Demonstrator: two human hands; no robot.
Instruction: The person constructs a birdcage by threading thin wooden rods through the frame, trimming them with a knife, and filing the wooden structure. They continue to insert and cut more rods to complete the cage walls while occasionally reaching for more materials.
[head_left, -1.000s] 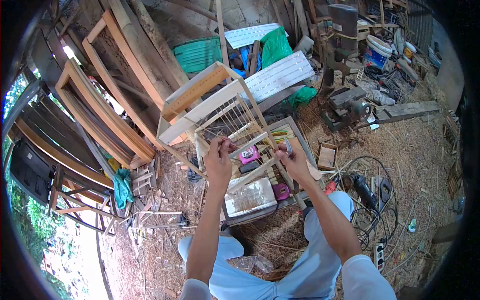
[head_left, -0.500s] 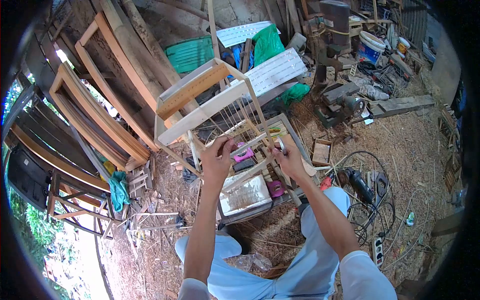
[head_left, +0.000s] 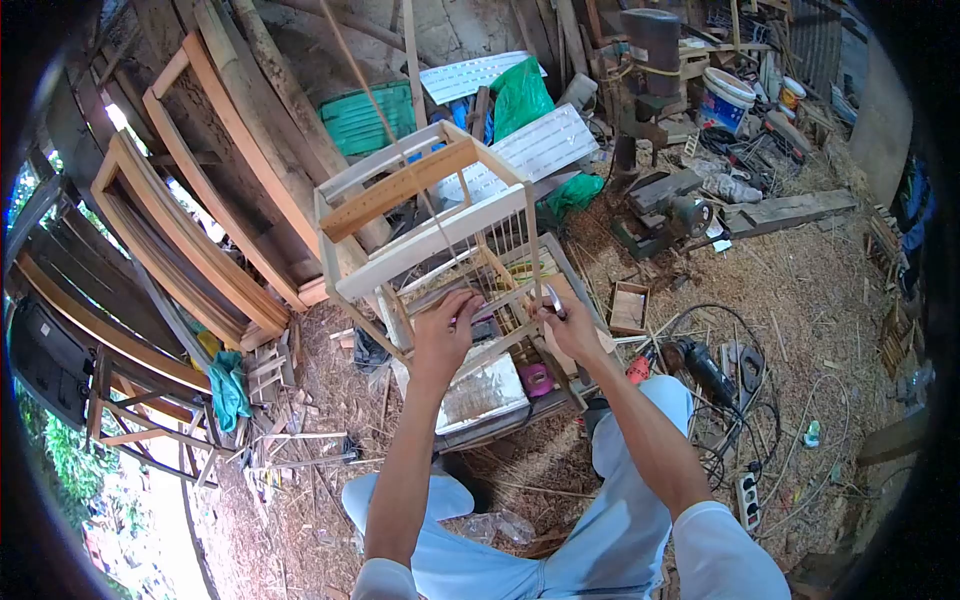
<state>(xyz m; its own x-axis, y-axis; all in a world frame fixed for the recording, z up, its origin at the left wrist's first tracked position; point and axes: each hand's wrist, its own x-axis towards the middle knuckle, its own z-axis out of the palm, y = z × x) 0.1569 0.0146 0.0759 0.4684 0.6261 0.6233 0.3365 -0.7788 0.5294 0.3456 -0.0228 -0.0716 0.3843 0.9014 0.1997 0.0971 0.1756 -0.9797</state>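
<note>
A box-shaped wooden frame (head_left: pixel 430 247) with thin upright bars, like a birdcage, stands tilted before me. My left hand (head_left: pixel 442 338) is closed at its near side, fingers pinched around the lower end of a long thin stick (head_left: pixel 402 150) that slants up across the frame. The fingers partly hide that end. Beside a corner post, my right hand (head_left: pixel 577 332) is closed on a small shiny metal tool (head_left: pixel 554 299), blade-like in shape; its grip is hidden. Below the hands lie a white, stained block (head_left: pixel 485 393) and a pink object (head_left: pixel 538 379) on a low worktable (head_left: pixel 470 437).
Curved wooden frames (head_left: pixel 190 230) lean at the left. On the shavings-covered floor at right are an angle grinder (head_left: pixel 712 375) with cables, a power strip (head_left: pixel 748 500) and a small wooden box (head_left: pixel 630 307). Slotted white panels (head_left: pixel 530 160) and a bucket (head_left: pixel 727 100) stand farther back.
A long thin stick now rises from my left hand across the frame. The left hand has moved slightly down and the frame has shifted and turned a little. My right hand keeps the metal tool.
</note>
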